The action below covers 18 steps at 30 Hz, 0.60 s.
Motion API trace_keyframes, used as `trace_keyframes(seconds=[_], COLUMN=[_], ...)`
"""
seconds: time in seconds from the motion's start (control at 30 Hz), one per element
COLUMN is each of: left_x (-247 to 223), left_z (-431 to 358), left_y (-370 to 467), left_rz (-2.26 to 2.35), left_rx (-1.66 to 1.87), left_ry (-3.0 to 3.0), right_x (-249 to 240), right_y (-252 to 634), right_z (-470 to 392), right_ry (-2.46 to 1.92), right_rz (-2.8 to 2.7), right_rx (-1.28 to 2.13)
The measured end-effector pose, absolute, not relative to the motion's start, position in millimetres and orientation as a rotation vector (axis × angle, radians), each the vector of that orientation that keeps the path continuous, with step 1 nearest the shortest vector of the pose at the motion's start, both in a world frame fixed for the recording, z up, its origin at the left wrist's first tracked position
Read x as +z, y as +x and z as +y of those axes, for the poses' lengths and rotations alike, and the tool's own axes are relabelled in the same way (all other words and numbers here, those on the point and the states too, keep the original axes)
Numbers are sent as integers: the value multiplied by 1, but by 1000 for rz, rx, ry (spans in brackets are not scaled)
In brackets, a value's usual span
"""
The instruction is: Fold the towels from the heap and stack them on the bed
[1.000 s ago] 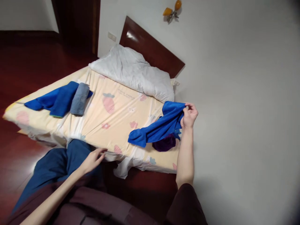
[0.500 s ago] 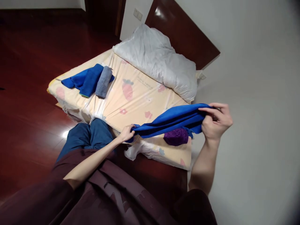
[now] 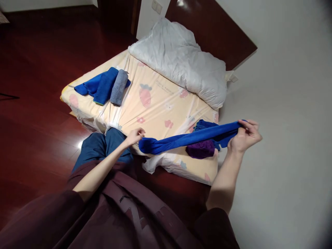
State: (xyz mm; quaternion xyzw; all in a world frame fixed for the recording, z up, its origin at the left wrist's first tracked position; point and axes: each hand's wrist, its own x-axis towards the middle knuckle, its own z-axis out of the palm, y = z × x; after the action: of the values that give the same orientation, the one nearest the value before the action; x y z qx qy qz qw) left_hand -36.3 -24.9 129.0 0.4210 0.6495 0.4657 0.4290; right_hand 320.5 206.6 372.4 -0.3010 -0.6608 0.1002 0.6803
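Note:
A long blue cloth (image 3: 181, 140) stretches sideways in the air over the near part of the bed. My right hand (image 3: 246, 135) pinches its right end. Beside its left end is my left hand (image 3: 135, 136), fingers curled but apart, with a small gap between them and the cloth. Behind and below the cloth lie a purple cloth (image 3: 201, 150) and another dark blue cloth (image 3: 204, 124) on the bed. A folded blue cloth (image 3: 105, 86) and a rolled grey towel (image 3: 119, 87) rest side by side at the bed's left.
The bed (image 3: 155, 119) has a cream sheet with strawberry prints. A white quilt (image 3: 178, 58) is heaped by the brown headboard (image 3: 212, 31). A pale wall (image 3: 285, 138) rises at the right, and dark red floor (image 3: 38, 76) spreads at the left.
My left hand has let go of the cloth's left end and moved slightly left and up. The held cloth is narrower and straighter. The whole view has shifted a little.

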Motion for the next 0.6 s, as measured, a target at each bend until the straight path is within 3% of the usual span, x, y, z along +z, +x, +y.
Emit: trace_keyframes(seconds=[0.27,0.6], left_x=[152,152], left_z=[7,-12], left_y=[93,92], left_rz=[1156,1294], left_rx=[1158,1371], left_ry=[1510,1579], right_x=[420,377], right_y=[289,321], right_z=[155,189], right_ry=[-422,-791], right_rz=[-1548,-1444], right_rx=[250,103])
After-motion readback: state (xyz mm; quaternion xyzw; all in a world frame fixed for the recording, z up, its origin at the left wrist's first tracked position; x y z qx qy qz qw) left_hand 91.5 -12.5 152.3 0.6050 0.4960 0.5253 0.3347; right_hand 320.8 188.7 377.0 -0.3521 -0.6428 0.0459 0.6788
